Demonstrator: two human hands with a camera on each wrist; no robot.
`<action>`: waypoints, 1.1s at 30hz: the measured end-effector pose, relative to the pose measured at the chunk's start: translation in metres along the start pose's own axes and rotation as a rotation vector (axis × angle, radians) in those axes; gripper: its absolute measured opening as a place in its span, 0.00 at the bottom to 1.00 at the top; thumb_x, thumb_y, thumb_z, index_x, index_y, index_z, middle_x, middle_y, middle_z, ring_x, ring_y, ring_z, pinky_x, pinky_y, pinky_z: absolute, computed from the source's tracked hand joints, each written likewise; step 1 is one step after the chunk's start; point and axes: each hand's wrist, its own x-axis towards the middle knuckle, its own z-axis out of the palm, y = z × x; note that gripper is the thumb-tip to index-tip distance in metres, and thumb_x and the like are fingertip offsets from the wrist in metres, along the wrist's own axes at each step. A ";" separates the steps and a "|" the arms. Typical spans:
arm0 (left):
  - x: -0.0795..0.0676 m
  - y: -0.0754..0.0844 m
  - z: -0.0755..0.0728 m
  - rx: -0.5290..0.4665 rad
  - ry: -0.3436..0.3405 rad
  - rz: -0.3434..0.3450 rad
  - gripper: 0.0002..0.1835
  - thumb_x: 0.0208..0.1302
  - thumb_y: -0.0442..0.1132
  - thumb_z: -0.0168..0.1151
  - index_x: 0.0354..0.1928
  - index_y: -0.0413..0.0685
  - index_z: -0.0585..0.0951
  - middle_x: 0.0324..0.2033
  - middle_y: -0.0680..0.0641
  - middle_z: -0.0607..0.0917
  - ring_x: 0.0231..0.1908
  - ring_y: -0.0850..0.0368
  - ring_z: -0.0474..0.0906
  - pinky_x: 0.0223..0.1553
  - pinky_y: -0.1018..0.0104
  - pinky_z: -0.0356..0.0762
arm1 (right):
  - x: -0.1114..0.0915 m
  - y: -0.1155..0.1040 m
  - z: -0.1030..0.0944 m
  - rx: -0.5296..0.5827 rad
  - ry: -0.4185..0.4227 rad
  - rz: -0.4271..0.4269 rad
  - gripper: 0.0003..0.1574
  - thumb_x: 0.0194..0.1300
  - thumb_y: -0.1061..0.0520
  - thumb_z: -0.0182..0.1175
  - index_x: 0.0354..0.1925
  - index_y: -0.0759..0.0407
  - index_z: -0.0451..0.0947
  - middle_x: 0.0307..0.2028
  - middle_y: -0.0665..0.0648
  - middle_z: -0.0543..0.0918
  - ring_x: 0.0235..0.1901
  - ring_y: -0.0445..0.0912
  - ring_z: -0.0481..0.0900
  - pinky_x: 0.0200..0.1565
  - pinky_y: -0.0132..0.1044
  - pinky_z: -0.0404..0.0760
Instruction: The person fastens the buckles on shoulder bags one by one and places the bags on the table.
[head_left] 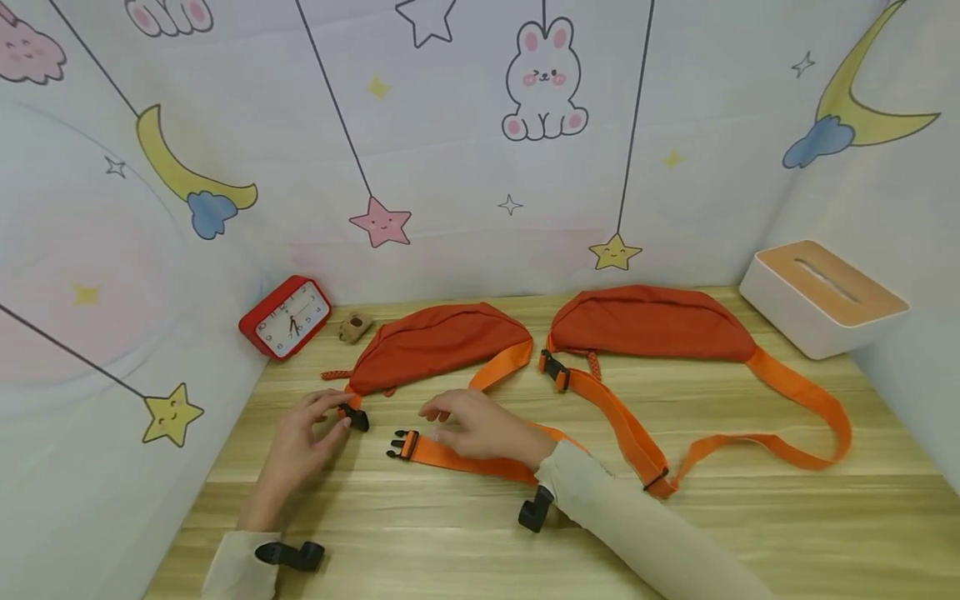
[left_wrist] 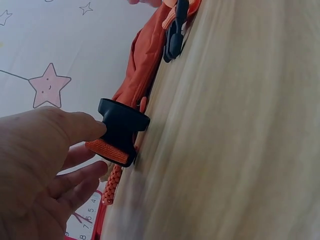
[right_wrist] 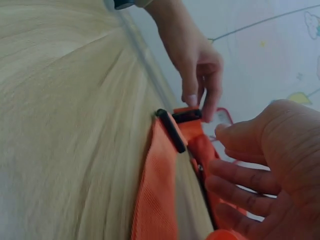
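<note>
My left hand (head_left: pixel 300 446) pinches the black buckle socket (left_wrist: pixel 121 127) at the left end of the nearer-left orange-red waist bag (head_left: pixel 442 346). Its thumb and a finger meet at the socket's edge, close to the tabletop. To the right, the pronged buckle half (head_left: pixel 403 444) lies apart from the socket, on the end of an orange strap (head_left: pixel 468 464). Above that strap hovers my right hand (head_left: pixel 480 425), its fingers loosely bent around nothing. In the right wrist view, the right fingers (right_wrist: pixel 240 185) stand beside the strap without gripping it.
A second waist bag (head_left: pixel 652 323) lies at the back right, its buckle (head_left: pixel 555 370) fastened and its strap (head_left: pixel 802 450) looped forward. A red clock (head_left: pixel 288 317) and a small brown figure (head_left: pixel 354 327) stand back left. A tissue box (head_left: pixel 825 296) sits back right.
</note>
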 end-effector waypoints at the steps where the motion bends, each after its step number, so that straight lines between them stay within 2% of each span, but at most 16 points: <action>1: 0.000 0.000 0.001 -0.003 0.003 -0.004 0.20 0.64 0.27 0.74 0.58 0.42 0.88 0.57 0.37 0.88 0.56 0.40 0.85 0.47 0.47 0.89 | 0.002 0.000 0.002 0.005 0.000 -0.004 0.24 0.80 0.56 0.61 0.69 0.61 0.80 0.65 0.57 0.86 0.60 0.49 0.86 0.64 0.41 0.84; 5: -0.001 -0.002 0.003 -0.023 0.018 -0.011 0.19 0.64 0.26 0.74 0.57 0.41 0.88 0.54 0.36 0.88 0.52 0.39 0.86 0.48 0.51 0.90 | 0.010 -0.002 0.008 0.029 0.007 -0.027 0.22 0.78 0.56 0.64 0.67 0.58 0.82 0.62 0.55 0.88 0.58 0.48 0.87 0.62 0.37 0.84; 9: -0.002 -0.003 0.004 -0.037 0.038 -0.004 0.20 0.62 0.24 0.75 0.56 0.41 0.88 0.51 0.39 0.88 0.46 0.43 0.88 0.49 0.64 0.89 | 0.016 -0.004 0.016 0.013 -0.020 -0.041 0.20 0.77 0.55 0.66 0.64 0.53 0.84 0.58 0.51 0.90 0.57 0.43 0.87 0.59 0.31 0.84; 13: -0.002 -0.004 0.006 -0.051 0.046 0.021 0.21 0.60 0.23 0.75 0.56 0.41 0.88 0.48 0.41 0.90 0.43 0.44 0.89 0.50 0.77 0.85 | 0.019 -0.004 0.027 -0.068 -0.032 -0.040 0.18 0.76 0.52 0.68 0.61 0.50 0.87 0.56 0.47 0.91 0.55 0.40 0.86 0.58 0.29 0.82; 17: -0.001 -0.004 0.009 -0.082 0.042 0.040 0.21 0.60 0.23 0.75 0.56 0.40 0.88 0.46 0.41 0.90 0.42 0.45 0.90 0.48 0.80 0.84 | 0.020 -0.003 0.037 -0.139 0.021 -0.009 0.14 0.75 0.47 0.70 0.55 0.44 0.89 0.51 0.44 0.90 0.52 0.39 0.84 0.56 0.31 0.79; 21: -0.001 -0.002 0.011 -0.102 0.054 0.044 0.22 0.59 0.21 0.75 0.56 0.39 0.88 0.45 0.41 0.90 0.39 0.48 0.89 0.45 0.82 0.83 | 0.021 -0.005 0.044 -0.153 0.079 0.031 0.11 0.72 0.43 0.72 0.50 0.41 0.91 0.46 0.42 0.90 0.48 0.38 0.82 0.54 0.31 0.77; 25: -0.001 -0.001 0.013 -0.090 0.058 0.038 0.23 0.57 0.19 0.76 0.55 0.40 0.89 0.44 0.42 0.90 0.38 0.50 0.89 0.44 0.84 0.81 | 0.024 -0.007 0.047 -0.140 0.108 0.062 0.09 0.70 0.44 0.74 0.46 0.41 0.92 0.41 0.41 0.90 0.41 0.36 0.79 0.50 0.29 0.73; 28: -0.001 0.000 0.013 -0.085 0.045 0.021 0.23 0.58 0.21 0.76 0.56 0.41 0.89 0.44 0.41 0.90 0.38 0.48 0.89 0.44 0.79 0.84 | 0.027 -0.005 0.048 -0.111 0.119 0.080 0.07 0.68 0.45 0.75 0.44 0.41 0.93 0.39 0.40 0.91 0.39 0.35 0.78 0.49 0.29 0.72; 30: -0.001 0.000 0.013 -0.090 0.037 0.008 0.22 0.60 0.22 0.75 0.56 0.40 0.88 0.45 0.41 0.90 0.38 0.48 0.89 0.44 0.79 0.84 | 0.028 -0.004 0.049 -0.060 0.128 0.093 0.07 0.68 0.47 0.76 0.44 0.43 0.93 0.39 0.40 0.92 0.39 0.34 0.79 0.49 0.28 0.74; 33: -0.001 -0.001 0.013 -0.091 0.028 -0.011 0.20 0.63 0.24 0.74 0.57 0.40 0.88 0.45 0.40 0.90 0.39 0.49 0.89 0.45 0.83 0.82 | 0.029 -0.003 0.050 0.064 0.145 0.123 0.07 0.66 0.52 0.77 0.43 0.46 0.93 0.39 0.42 0.93 0.38 0.32 0.81 0.49 0.26 0.78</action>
